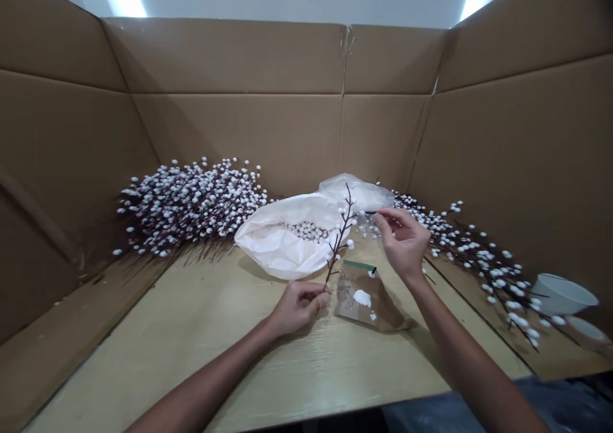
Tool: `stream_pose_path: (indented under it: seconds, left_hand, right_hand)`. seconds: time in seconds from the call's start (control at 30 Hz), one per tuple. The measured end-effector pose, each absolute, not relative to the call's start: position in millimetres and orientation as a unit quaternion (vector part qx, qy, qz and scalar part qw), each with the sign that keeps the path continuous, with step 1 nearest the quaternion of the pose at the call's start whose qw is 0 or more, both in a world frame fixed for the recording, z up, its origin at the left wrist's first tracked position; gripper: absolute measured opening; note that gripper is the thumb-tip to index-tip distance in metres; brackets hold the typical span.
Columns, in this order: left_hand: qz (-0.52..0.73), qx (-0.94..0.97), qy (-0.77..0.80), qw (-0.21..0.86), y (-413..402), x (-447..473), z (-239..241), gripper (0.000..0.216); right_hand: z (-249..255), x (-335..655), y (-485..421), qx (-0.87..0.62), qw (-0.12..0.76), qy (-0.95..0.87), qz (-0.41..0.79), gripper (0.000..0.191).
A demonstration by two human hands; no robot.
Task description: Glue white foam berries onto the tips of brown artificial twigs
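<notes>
My left hand is closed, pinching the lower stem of a dark brown artificial berry branch that stands upright, tilted to the right. Small white berries sit on some of its side twigs; the upper tip is bare. My right hand is closed in a pinch on a thin dark stick, whose end points left to the branch's upper side twigs. Whether it touches them I cannot tell. Just below, a folded brown cardboard piece carries a white blob and a green strip along its top edge.
Behind the branch lies an open white bag of loose white berries, with a clear plastic bag beyond. Berry branches are piled at left and right. A white cup and tape roll stand far right. Cardboard walls surround the table.
</notes>
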State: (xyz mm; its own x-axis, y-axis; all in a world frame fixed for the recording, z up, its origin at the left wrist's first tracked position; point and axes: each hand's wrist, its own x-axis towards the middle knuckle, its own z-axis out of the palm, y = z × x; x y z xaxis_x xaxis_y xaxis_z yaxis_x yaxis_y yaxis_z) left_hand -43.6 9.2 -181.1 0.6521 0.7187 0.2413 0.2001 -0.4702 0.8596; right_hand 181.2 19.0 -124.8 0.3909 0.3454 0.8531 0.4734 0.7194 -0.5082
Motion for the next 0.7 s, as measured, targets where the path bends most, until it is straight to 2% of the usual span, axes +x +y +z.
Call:
stream_pose_path:
  seconds: [0.43, 0.7]
  left_hand:
    - [0.308, 0.787, 0.292, 0.448, 7.4, -42.3, -179.9, 0.035]
    - [0.3, 0.792, 0.288, 0.446, 8.9, -42.9, -183.3, 0.033]
  right_hand:
    - [-123.3, 183.7, 12.9, -0.364, 0.673, -0.617, -0.186, 0.018]
    - [-122.0, 184.7, 12.3, -0.366, 0.657, -0.621, -0.219, 0.017]
